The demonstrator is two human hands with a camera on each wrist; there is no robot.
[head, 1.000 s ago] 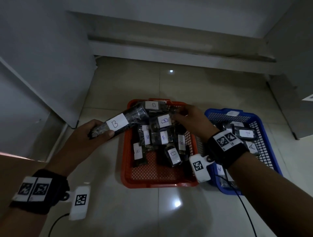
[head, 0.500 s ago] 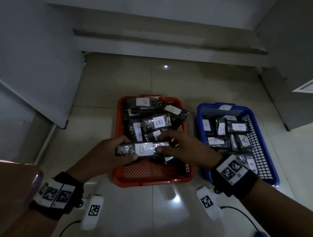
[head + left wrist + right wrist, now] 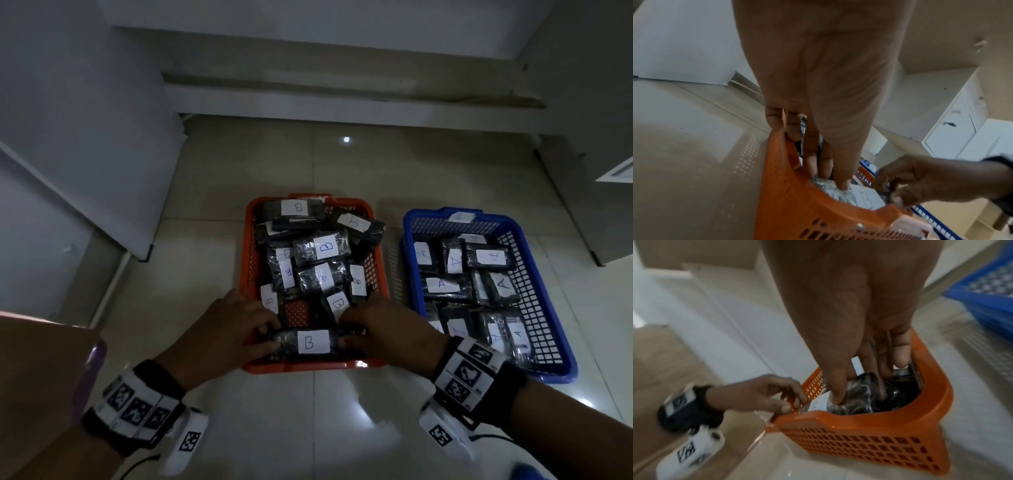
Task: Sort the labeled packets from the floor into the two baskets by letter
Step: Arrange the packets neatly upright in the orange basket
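We have a B-labelled packet (image 3: 310, 342) lying along the near wall of the orange basket (image 3: 247, 260), one end under each hand. Our left hand (image 3: 226, 334) has its thumb pressed on the crinkled wrap beside the white label, and its fingers (image 3: 813, 160) curl down behind the packet, so it grips that end; our right hand (image 3: 388, 330) does the same at the other end, thumb on top and fingers (image 3: 900, 356) tucked in by the basket wall. We judge the packet is being set down, not yet let go. As for progress, the orange basket already holds a heap of dark packets whose labels read B wherever we can read them, and the blue basket (image 3: 558, 342), just beside it on the right, holds packets marked A. On the tiled floor (image 3: 308, 161) we see no loose packets, in front of the baskets or around them, though the floor behind us and under our arms is out of view. So this looks like one of the last packets, perhaps the last: what remains is to release it and check for strays.
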